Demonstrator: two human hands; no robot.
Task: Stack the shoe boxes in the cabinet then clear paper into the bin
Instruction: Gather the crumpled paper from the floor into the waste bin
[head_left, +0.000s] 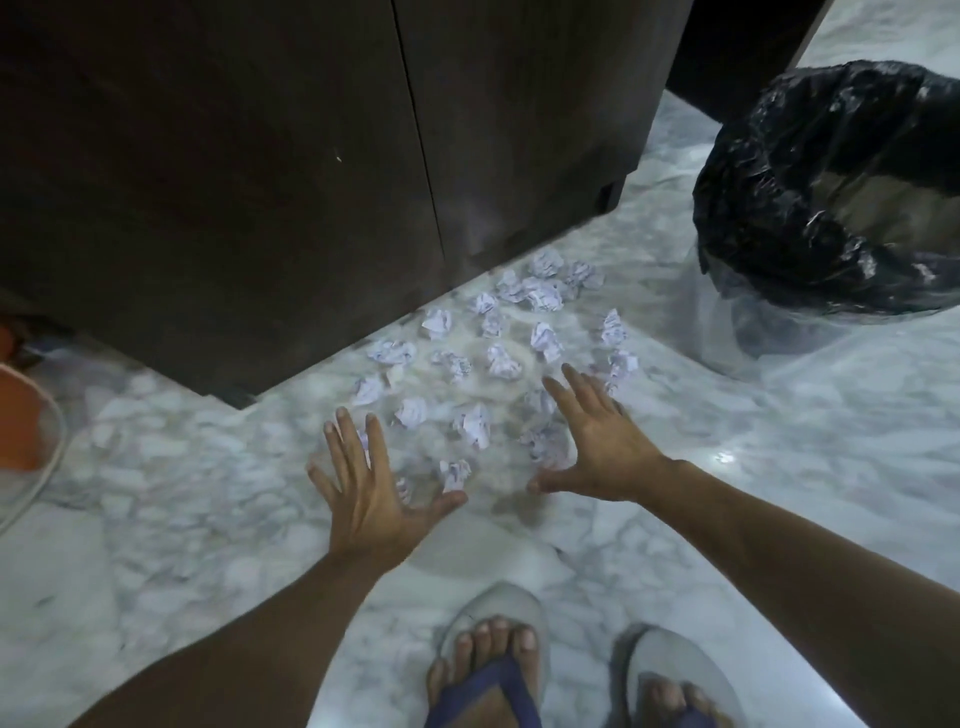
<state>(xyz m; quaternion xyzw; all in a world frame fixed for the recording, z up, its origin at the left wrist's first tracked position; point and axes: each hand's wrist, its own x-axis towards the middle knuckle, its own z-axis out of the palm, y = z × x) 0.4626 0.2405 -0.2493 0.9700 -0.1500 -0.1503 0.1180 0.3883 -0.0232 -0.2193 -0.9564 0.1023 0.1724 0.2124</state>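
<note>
Nearest us, our feet in sandals (498, 670) stand on the marble floor (156, 519). Ahead, our left hand (363, 488) and right hand (597, 447) reach out palms down, fingers spread straight, holding nothing. Between and just beyond them lie the crumpled paper balls (498, 358), scattered on the floor. Past the paper stands the dark cabinet (260, 182), doors closed. Beyond our right hand sits the bin (831, 208), lined with a black bag.

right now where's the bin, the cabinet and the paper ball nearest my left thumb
bin (769, 171): head view, black liner at rim
cabinet (208, 182): head view, left door
paper ball (455, 474): head view, its middle
</note>
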